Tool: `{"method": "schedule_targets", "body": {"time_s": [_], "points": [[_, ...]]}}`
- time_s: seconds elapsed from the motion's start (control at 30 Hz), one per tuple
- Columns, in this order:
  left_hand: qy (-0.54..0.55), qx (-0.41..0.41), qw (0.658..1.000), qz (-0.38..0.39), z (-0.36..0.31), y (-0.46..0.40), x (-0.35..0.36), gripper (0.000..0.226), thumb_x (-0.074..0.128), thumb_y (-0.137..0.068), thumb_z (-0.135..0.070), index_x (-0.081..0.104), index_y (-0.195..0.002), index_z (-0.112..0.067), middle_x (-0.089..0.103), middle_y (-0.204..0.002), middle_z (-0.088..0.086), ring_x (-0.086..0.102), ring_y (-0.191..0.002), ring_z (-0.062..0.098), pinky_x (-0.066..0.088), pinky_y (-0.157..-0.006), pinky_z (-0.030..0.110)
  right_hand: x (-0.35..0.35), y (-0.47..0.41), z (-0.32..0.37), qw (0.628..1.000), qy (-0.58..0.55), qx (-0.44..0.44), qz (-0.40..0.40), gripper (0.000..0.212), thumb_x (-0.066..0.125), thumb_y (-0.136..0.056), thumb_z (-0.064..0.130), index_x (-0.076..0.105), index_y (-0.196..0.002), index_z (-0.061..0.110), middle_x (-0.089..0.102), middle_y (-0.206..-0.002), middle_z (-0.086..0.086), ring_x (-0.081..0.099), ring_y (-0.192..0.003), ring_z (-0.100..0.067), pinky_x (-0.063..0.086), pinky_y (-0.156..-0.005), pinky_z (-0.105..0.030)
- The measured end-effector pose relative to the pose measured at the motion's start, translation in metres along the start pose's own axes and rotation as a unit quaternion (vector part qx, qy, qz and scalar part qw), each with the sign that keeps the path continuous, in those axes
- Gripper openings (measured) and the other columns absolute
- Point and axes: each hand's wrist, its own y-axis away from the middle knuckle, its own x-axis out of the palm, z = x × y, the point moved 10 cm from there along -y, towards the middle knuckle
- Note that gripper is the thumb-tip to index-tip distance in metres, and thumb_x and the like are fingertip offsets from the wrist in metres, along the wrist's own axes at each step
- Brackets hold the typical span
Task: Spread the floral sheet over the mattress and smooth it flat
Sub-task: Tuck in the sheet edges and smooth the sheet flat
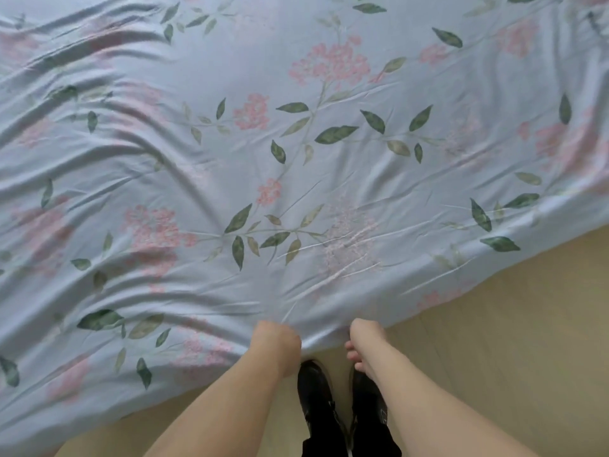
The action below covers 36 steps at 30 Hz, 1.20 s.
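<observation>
The floral sheet [296, 159], pale blue with pink blossoms and green leaves, covers nearly the whole view and hides the mattress beneath. Long wrinkles run across its left half; the right half lies flatter. Its near edge hangs in a curve over the floor. My left hand [275, 341] grips that near edge with fingers curled under the fabric. My right hand [361, 341] grips the same edge a little to the right, fingers curled below it.
Light wooden floor [510, 357] shows below and right of the sheet's edge. My two black shoes [316, 390] stand on it directly under my hands, close to the sheet.
</observation>
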Motion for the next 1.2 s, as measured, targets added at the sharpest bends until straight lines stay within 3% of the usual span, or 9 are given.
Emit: {"method": "schedule_targets", "body": {"time_s": [0.1,0.23,0.4,0.5,0.67,0.73,0.83,1.07,1.2], "points": [[-0.005,-0.001,0.996,-0.093,-0.002,-0.008,-0.029,0.028,0.046,-0.089,-0.019,0.061,-0.113,-0.018,0.065,-0.114,0.004,0.062,-0.105,0.027,0.044,-0.081,0.034,-0.024,-0.024,0.005,0.996,-0.073,-0.036,-0.046,0.040,0.046,-0.080,0.014,0.052,-0.117,0.001,0.052,-0.095,-0.013,0.040,-0.057,-0.018,0.027,-0.047,-0.022],[0.032,0.019,0.974,-0.224,-0.012,-0.011,-0.068,0.019,0.047,-0.088,-0.019,0.054,-0.105,-0.016,0.065,-0.105,0.006,0.061,-0.097,0.029,0.033,-0.068,0.034,-0.048,-0.031,0.018,0.994,-0.090,-0.044,-0.034,0.014,0.052,-0.092,0.013,0.055,-0.103,0.006,0.062,-0.092,-0.015,0.050,-0.057,-0.020,0.034,-0.039,-0.019],[0.025,0.040,0.987,-0.155,-0.015,-0.032,-0.073,0.025,0.044,-0.087,-0.014,0.057,-0.108,-0.018,0.064,-0.106,0.004,0.060,-0.099,0.028,0.038,-0.071,0.034,-0.070,-0.033,0.018,0.992,0.094,-0.071,-0.053,0.027,0.046,-0.097,0.016,0.057,-0.074,0.005,0.065,-0.063,-0.008,0.054,-0.051,-0.020,0.037,-0.047,-0.022],[0.001,0.040,0.992,-0.118,-0.016,-0.039,-0.085,0.029,0.043,-0.087,-0.013,0.063,-0.106,-0.020,0.065,-0.102,0.002,0.063,-0.093,0.026,0.046,-0.069,0.034,-0.071,-0.030,0.012,0.995,0.100,-0.028,-0.012,0.027,0.045,-0.097,0.016,0.058,-0.077,0.003,0.060,-0.045,-0.002,0.048,-0.043,-0.017,0.037,-0.048,-0.021],[0.031,0.028,0.979,-0.200,-0.011,-0.037,-0.129,0.027,0.042,-0.091,-0.023,0.047,-0.117,-0.018,0.063,-0.109,0.006,0.059,-0.099,0.029,0.036,-0.071,0.035,-0.085,-0.022,0.035,1.000,0.007,-0.026,-0.001,0.039,0.047,-0.090,0.036,0.054,-0.117,0.009,0.059,-0.085,-0.008,0.047,-0.057,-0.018,0.034,-0.046,-0.019],[0.035,0.037,0.980,-0.194,-0.015,-0.041,-0.132,0.039,0.043,-0.091,-0.024,0.037,-0.130,-0.021,0.059,-0.114,0.007,0.057,-0.101,0.031,0.035,-0.071,0.035,-0.100,-0.033,0.048,0.996,-0.030,-0.066,-0.060,0.053,0.046,-0.089,0.048,0.057,-0.119,0.006,0.061,-0.102,-0.010,0.058,-0.079,-0.025,0.046,-0.062,-0.028],[0.040,0.042,0.988,-0.143,-0.020,-0.049,-0.120,0.049,0.043,-0.090,-0.019,0.029,-0.136,-0.026,0.052,-0.118,0.009,0.055,-0.102,0.032,0.037,-0.069,0.036,-0.115,-0.048,0.051,0.992,-0.003,-0.084,-0.099,0.034,0.043,-0.094,0.028,0.064,-0.104,0.003,0.067,-0.111,-0.021,0.065,-0.100,-0.035,0.053,-0.088,-0.039],[0.083,0.020,0.990,-0.110,-0.023,-0.037,-0.081,0.059,0.046,-0.084,-0.016,0.021,-0.137,-0.024,0.040,-0.123,0.007,0.046,-0.108,0.030,0.046,-0.080,0.038,-0.099,-0.044,0.034,0.984,-0.115,-0.067,-0.117,0.030,0.042,-0.097,0.018,0.059,-0.111,-0.003,0.063,-0.108,-0.021,0.063,-0.093,-0.033,0.049,-0.077,-0.036],[0.110,0.008,0.988,-0.107,-0.010,-0.017,-0.052,0.054,0.045,-0.085,-0.014,0.026,-0.135,-0.021,0.038,-0.126,0.006,0.043,-0.114,0.028,0.044,-0.083,0.037,-0.016,-0.024,-0.008,0.999,-0.053,-0.006,-0.002,0.025,0.042,-0.088,0.016,0.056,-0.107,0.005,0.055,-0.099,-0.010,0.048,-0.071,-0.020,0.042,-0.064,-0.025]]}}
